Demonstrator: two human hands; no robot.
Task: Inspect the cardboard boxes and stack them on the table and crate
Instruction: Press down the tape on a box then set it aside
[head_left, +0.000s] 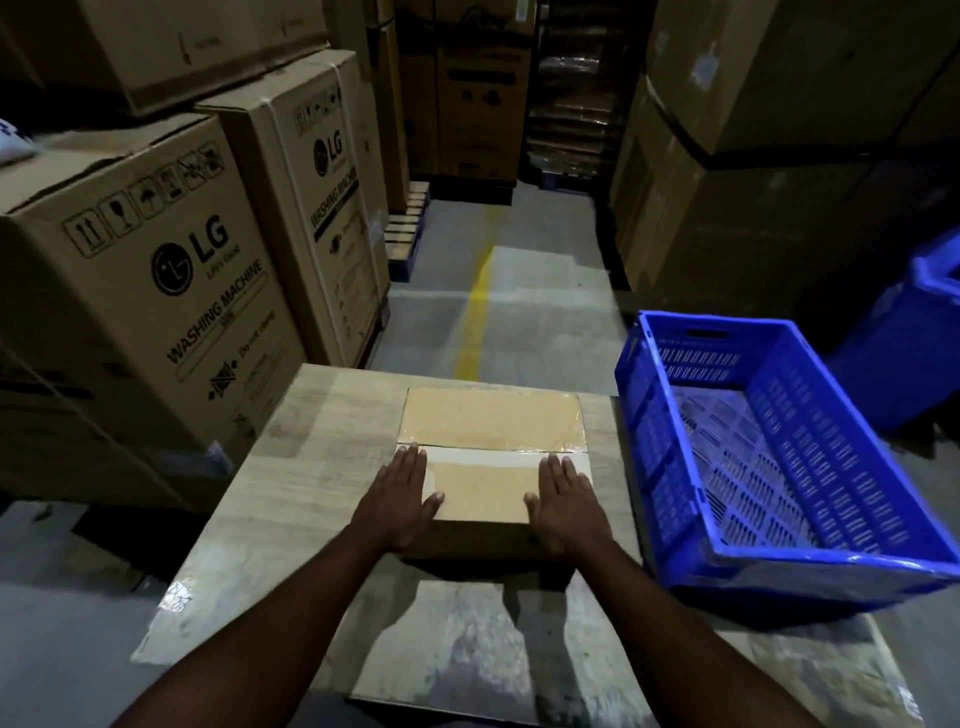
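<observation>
Two forearms reach in from 6 o'clock over the bench (291, 467), a pale wood-grain top with glare patches along its near edge. The left hand (400, 499) and right hand (563, 501) lie palm down with fingers straight and thumbs turned inward. They press flat and curl round nothing. Both rest on the top of the near box (483, 491), the left on its 9 o'clock edge and the right on its 3 o'clock edge. This box sits at the bench's middle, with its shadowed front face towards the camera.

At 12 o'clock from it, touching along one long side, is the far box (491, 418). Its top is glossy (tape or film, by the shine), and it reaches almost to the bench's far edge.

At 3 o'clock from the boxes, just beside them, stands a blue slatted crate (644, 395), open side up. Whether it rests on the bench or on something next to it I cannot tell. Past the crate, towards 2 o'clock, part of a blue bin (914, 332) shows at the frame's edge.

At 9 to 10 o'clock, LG cartons (156, 291) marked "WASHING MACHINE" stand in a row on the floor (545, 291), with more cartons on top. Beyond the bench at 12 o'clock a yellow line (475, 322) runs away down the grey aisle. A pallet (408, 228) lies at 11 o'clock beside the cartons. Dark stacks (727, 182) wall in the aisle at 1 o'clock.
</observation>
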